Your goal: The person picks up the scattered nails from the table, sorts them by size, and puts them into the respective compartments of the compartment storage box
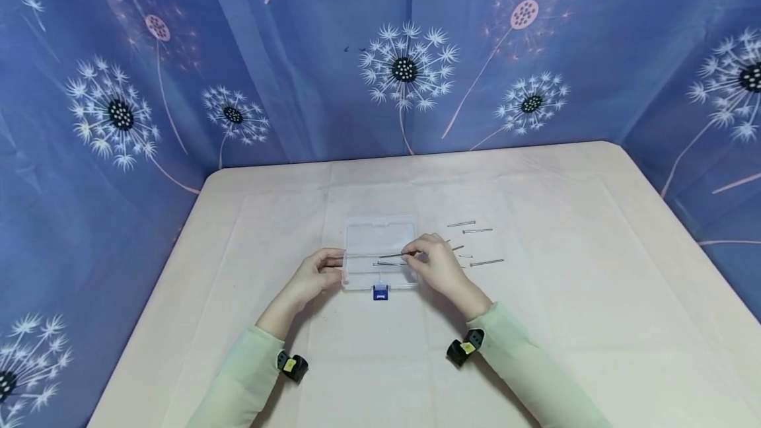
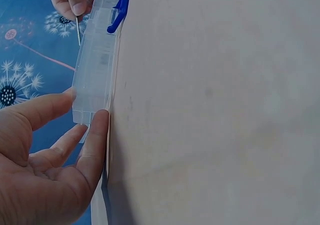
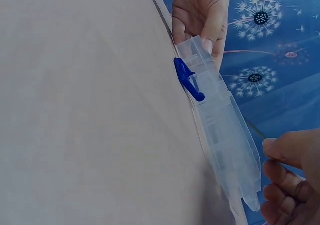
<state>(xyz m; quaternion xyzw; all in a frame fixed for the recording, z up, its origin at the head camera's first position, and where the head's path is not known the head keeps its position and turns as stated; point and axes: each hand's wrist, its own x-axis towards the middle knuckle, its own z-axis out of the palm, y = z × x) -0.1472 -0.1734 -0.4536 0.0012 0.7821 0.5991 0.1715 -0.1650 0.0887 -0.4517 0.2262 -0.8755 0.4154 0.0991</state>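
Observation:
A clear plastic storage box lies with its lid raised at the back and a blue latch at its front. My left hand holds the box's left end, thumb and fingers at its corner in the left wrist view. Above the box, my right hand pinches a long thin nail between thumb and fingers, its free end pointing left. Below that, more nails lie inside the box. In the right wrist view the box hides part of the nail.
Several loose nails are scattered on the table right of the box, some partly behind my right hand. A pale cloth covers the table. Blue flowered curtains stand along its back and sides.

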